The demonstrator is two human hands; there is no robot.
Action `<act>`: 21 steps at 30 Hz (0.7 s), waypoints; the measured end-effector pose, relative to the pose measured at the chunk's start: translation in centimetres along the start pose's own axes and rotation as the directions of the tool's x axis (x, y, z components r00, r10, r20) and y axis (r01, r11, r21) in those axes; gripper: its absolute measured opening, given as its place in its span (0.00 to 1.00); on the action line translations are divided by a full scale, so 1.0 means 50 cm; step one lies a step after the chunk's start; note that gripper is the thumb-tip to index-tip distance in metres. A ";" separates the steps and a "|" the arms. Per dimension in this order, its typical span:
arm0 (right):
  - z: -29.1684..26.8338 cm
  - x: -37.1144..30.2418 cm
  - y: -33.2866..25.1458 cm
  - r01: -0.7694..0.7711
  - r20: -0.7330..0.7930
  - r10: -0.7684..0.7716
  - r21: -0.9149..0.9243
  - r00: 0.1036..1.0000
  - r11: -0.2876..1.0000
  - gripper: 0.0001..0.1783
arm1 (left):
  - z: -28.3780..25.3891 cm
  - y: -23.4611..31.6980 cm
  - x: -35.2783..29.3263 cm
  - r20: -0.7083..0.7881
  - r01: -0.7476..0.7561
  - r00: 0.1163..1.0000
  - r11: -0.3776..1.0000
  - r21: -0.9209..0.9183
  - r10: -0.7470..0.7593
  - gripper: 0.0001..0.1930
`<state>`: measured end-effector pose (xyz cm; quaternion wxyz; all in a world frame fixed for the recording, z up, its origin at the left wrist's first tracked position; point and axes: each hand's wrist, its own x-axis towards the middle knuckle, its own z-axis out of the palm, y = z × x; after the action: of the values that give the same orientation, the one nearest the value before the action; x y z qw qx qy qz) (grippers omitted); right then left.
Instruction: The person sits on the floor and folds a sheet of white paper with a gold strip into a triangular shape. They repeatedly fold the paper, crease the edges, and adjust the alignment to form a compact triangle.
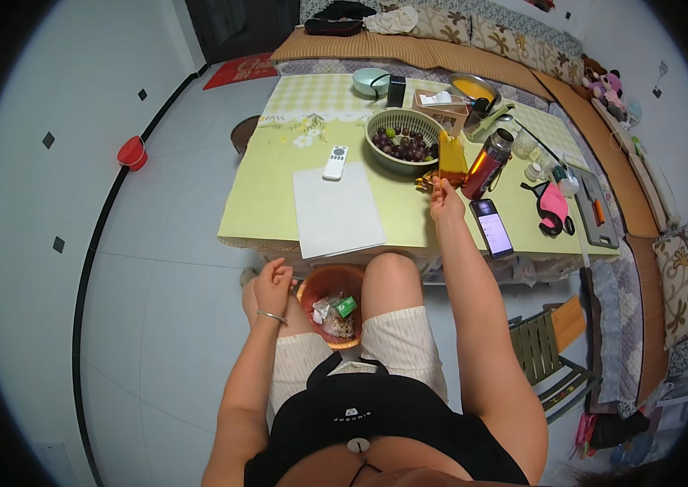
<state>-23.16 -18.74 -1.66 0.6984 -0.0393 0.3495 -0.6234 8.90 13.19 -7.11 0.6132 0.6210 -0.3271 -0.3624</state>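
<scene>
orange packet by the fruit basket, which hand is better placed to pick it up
Right. The right hand is already stretched over the table, at the orange packet beside the fruit basket. The left hand rests on the knee, off the table.
</scene>
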 end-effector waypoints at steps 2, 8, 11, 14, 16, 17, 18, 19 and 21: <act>0.014 0.025 0.004 0.026 -0.032 -0.024 0.089 0.999 0.996 0.08 | -0.009 -0.015 0.004 0.006 -0.031 1.000 1.000 -0.002 0.031 0.18; 0.036 0.067 0.021 0.118 -0.085 -0.104 0.168 0.991 0.979 0.06 | -0.012 -0.031 0.009 0.020 -0.079 0.997 0.997 -0.016 0.079 0.17; 0.046 0.073 0.014 -0.030 -0.146 0.028 -0.011 0.989 0.999 0.05 | -0.021 -0.034 0.008 0.020 -0.084 0.996 0.996 -0.021 0.085 0.17; 0.066 0.084 0.009 0.111 -0.291 -0.082 0.087 0.953 0.990 0.06 | -0.012 -0.032 0.010 0.032 -0.097 0.995 0.995 -0.037 0.098 0.16; 0.057 0.095 -0.010 0.000 -0.216 0.011 0.050 0.976 0.999 0.07 | -0.007 -0.032 0.010 0.037 -0.120 0.992 0.992 -0.029 0.121 0.16; 0.052 0.100 -0.021 -0.053 -0.179 0.057 0.028 0.982 0.998 0.08 | -0.001 -0.032 0.012 0.033 -0.131 0.991 0.991 -0.038 0.132 0.15; 0.058 0.088 -0.014 -0.043 -0.174 0.041 -0.004 0.984 0.999 0.08 | -0.005 -0.032 0.009 0.016 -0.139 0.990 0.990 -0.037 0.140 0.15; 0.064 0.069 -0.008 -0.036 -0.169 0.029 -0.036 0.985 0.999 0.09 | -0.009 -0.026 0.004 -0.003 -0.145 0.989 0.989 -0.033 0.145 0.14; 0.060 0.039 -0.003 0.004 -0.194 -0.015 -0.056 0.981 0.998 0.12 | -0.002 0.004 -0.003 -0.006 -0.316 0.943 0.902 0.293 0.332 0.14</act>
<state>-21.73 -21.65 -0.17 0.6566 0.0007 0.4332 -0.6174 8.90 13.35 -6.91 0.5767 0.6505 -0.4576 -0.1865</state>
